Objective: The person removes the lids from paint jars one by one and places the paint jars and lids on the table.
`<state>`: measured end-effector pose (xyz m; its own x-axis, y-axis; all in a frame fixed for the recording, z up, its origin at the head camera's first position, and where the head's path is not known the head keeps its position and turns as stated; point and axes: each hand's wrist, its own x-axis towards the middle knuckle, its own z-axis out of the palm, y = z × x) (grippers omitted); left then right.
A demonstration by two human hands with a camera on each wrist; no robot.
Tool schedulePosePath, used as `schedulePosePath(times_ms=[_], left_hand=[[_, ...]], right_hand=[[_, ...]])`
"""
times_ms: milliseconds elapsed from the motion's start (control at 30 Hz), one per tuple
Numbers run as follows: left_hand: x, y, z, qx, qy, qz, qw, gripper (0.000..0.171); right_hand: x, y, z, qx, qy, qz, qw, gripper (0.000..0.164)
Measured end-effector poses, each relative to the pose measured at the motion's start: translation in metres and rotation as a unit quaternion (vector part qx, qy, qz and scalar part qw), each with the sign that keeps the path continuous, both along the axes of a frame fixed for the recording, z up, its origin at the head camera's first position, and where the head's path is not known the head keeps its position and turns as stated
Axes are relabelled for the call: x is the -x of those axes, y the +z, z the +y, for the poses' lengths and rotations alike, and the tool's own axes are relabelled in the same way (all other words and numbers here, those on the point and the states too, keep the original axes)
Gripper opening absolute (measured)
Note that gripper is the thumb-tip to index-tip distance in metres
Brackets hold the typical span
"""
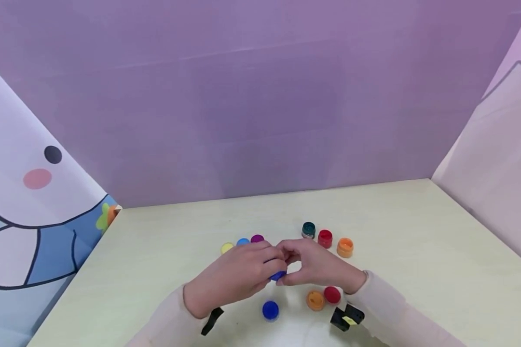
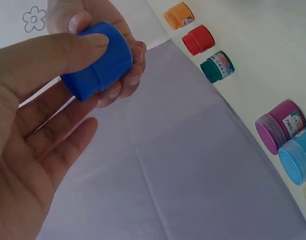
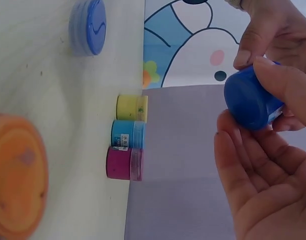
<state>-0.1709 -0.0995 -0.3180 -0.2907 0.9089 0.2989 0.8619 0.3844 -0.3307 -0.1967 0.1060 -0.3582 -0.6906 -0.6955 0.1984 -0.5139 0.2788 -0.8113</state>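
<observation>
Above the middle of the table, a blue paint jar (image 1: 278, 275) is held tilted between both hands. The left hand (image 1: 243, 270) grips it with the thumb (image 2: 85, 47) along its side. From the other side the right hand (image 1: 314, 264) pinches the same jar, its thumb (image 3: 288, 90) laid on the blue wall. A narrower neck shows at one end of the jar (image 2: 100, 62) in the left wrist view; whatever is inside is hidden. On the table below lies a blue lid (image 1: 270, 311) with a clear rim.
Lidless green (image 1: 308, 230), red (image 1: 325, 238) and orange (image 1: 345, 247) jars stand behind the right hand. Yellow (image 1: 227, 247), light blue (image 1: 243, 241) and purple (image 1: 257, 238) jars stand behind the left. Orange (image 1: 315, 300) and red (image 1: 332, 295) lids lie near the right wrist. A purple backdrop (image 1: 269, 106) borders the table.
</observation>
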Motion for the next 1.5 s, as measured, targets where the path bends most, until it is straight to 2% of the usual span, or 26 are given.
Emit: schedulePosePath(times_ms=[200, 300, 467, 600, 733, 900, 1167, 1300, 1500], left_hand=[[-0.003, 0.002, 0.0, 0.029, 0.02, -0.052, 0.998, 0.021], [-0.004, 0.003, -0.004, 0.036, 0.03, -0.065, 0.9968, 0.027], [-0.004, 0.003, -0.017, 0.017, 0.041, -0.057, 0.9974, 0.027], [-0.002, 0.005, -0.031, 0.007, 0.058, -0.078, 0.9953, 0.028], [0.0, 0.007, -0.044, 0.01, 0.09, -0.124, 0.9882, 0.03], [0.006, 0.005, -0.056, 0.027, 0.148, -0.187, 0.9707, 0.03], [0.019, -0.008, -0.076, 0.016, 0.2, -0.219, 0.9549, 0.029], [0.026, -0.015, -0.086, 0.012, 0.211, -0.244, 0.9464, 0.028], [0.039, -0.024, -0.1, 0.02, 0.231, -0.251, 0.9398, 0.026]], right_hand=[[-0.001, 0.001, 0.0, -0.02, 0.01, -0.036, 0.999, 0.037], [-0.001, 0.002, 0.001, -0.033, 0.01, -0.041, 0.999, 0.04], [0.001, 0.004, 0.007, -0.035, 0.01, -0.019, 0.999, 0.041], [0.0, 0.008, 0.011, -0.046, -0.011, 0.007, 0.999, 0.04], [-0.001, 0.011, 0.013, -0.063, -0.042, 0.037, 0.996, 0.041], [-0.001, 0.012, 0.018, -0.073, -0.071, 0.074, 0.992, 0.041], [-0.003, 0.011, 0.025, -0.094, -0.103, 0.109, 0.984, 0.039], [-0.004, 0.012, 0.025, -0.088, -0.1, 0.125, 0.983, 0.039], [-0.004, 0.017, 0.025, -0.077, -0.097, 0.142, 0.982, 0.038]])
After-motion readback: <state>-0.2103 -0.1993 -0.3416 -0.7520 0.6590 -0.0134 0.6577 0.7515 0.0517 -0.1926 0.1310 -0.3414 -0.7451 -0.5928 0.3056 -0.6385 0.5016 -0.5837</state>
